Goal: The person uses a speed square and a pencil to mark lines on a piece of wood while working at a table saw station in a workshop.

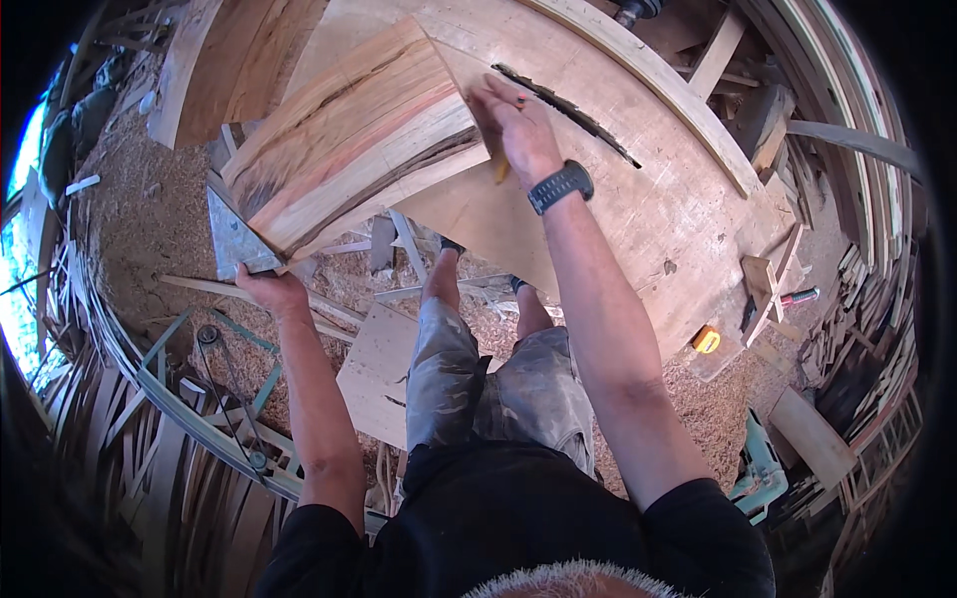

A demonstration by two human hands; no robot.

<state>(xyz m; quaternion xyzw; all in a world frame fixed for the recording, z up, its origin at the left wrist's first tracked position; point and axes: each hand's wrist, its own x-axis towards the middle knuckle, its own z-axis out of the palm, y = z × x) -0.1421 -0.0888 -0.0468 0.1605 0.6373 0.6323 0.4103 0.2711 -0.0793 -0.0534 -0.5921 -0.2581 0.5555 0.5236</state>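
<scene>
A thick wooden board (354,140) with pale, reddish and dark-streaked grain lies tilted across the workbench. At its lower left corner, my left hand (274,291) is closed around the edge of a grey metal plate (231,234), which lies against the board's left end. Some of those fingers are hidden beneath the plate. My right hand (518,130), wearing a dark wristwatch (560,187), presses nearly straight fingers against the board's right end. A thin pencil (501,169) with a yellow shaft is tucked in this hand, its reddish end showing between the fingers.
A plywood worktop (688,234) carries a dark slot (568,115) and a long wooden strip (658,80). A yellow tape measure (706,340) lies near its edge. Another slab (234,75) stands at far left. Offcuts and sawdust cover the floor; a green-framed machine (224,379) is at lower left.
</scene>
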